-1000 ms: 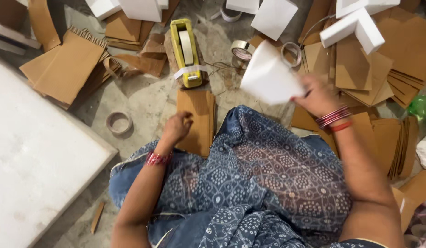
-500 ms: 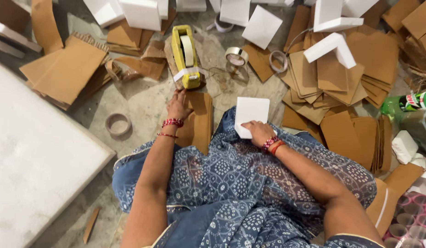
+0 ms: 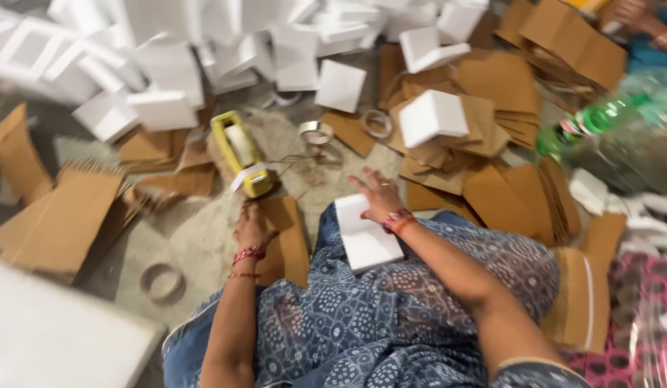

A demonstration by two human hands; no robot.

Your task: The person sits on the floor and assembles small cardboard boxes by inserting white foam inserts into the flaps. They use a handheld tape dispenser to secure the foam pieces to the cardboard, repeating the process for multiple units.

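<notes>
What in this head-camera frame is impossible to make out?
- Left hand on brown cardboard: grip unclear, blurred.
- Right hand: palm hidden behind its back; contact with white foam piece unclear.
- Green bottle: smeared by blur.
- Other person's hand: cut by frame edge.

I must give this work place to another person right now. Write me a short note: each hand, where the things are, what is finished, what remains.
Left hand: empty, resting on the brown cardboard piece on the floor, just below the yellow tape dispenser.
Right hand: open, fingers spread past the far edge of the white foam block, which lies on the lap.
Done: one foam block on the lap, one cardboard piece by the knee.
Left: block not boxed, no tape on it; dispenser untouched. Stacks of flat cardboard to the right, more foam pieces ahead.
</notes>
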